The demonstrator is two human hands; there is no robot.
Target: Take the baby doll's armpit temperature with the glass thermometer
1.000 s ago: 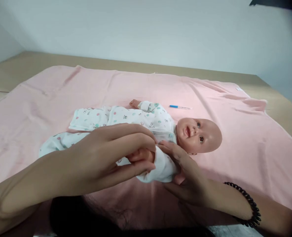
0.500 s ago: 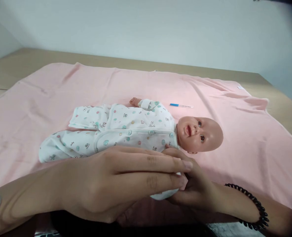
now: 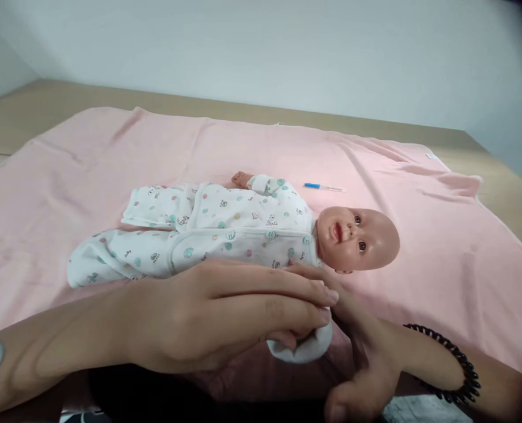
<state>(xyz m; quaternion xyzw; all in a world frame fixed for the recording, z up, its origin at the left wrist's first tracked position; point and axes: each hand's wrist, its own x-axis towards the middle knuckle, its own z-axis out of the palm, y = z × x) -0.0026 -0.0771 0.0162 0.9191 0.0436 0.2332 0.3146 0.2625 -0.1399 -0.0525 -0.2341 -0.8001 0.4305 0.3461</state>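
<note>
A baby doll point(image 3: 358, 238) lies on its back with its head to the right, in a white patterned outfit point(image 3: 243, 223). My left hand point(image 3: 226, 317) reaches across from the left, fingers long and together, closed over the doll's near sleeve. The white cuff point(image 3: 305, 349) shows below my left fingertips. Beside it, my right hand point(image 3: 367, 346) has its thumb spread away downward. The right fingers lie partly hidden behind my left fingers, against the doll's near shoulder. The doll's near arm is mostly covered by my hands.
A pink blanket point(image 3: 437, 258) with some creases covers the wooden table point(image 3: 508, 170). A thermometer with a blue end point(image 3: 318, 187) lies beyond the doll's head and shoulder. A pale wall point(image 3: 261, 59) stands behind the table.
My right thumb has swung down and away from the cuff, opening that hand. More of the white cuff now shows under my left fingers. The doll's body has hardly moved.
</note>
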